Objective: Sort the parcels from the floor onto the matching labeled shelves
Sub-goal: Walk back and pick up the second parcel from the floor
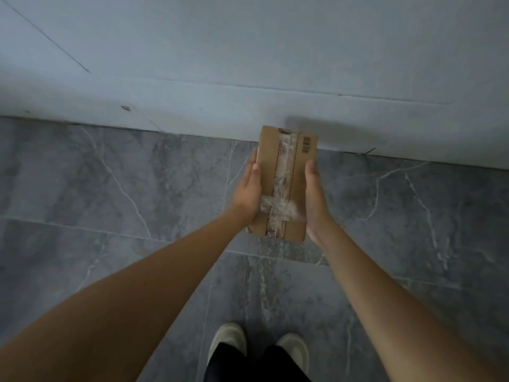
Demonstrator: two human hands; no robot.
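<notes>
Grey marbled floor (pixel 110 188) runs to a pale wall (pixel 248 51), and no shelf shows from here. I hold the box (pixel 278 166) out in front, clear of the floor, its long axis pointing away from me toward the wall. My left hand (pixel 246 188) and right hand (pixel 314 194) clamp its long sides, equally near.

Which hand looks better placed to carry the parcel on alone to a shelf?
Left, marginally. The left hand cups the parcel with fingers wrapped underneath; the right hand only presses flat against its side. No shelf is visible.
</notes>
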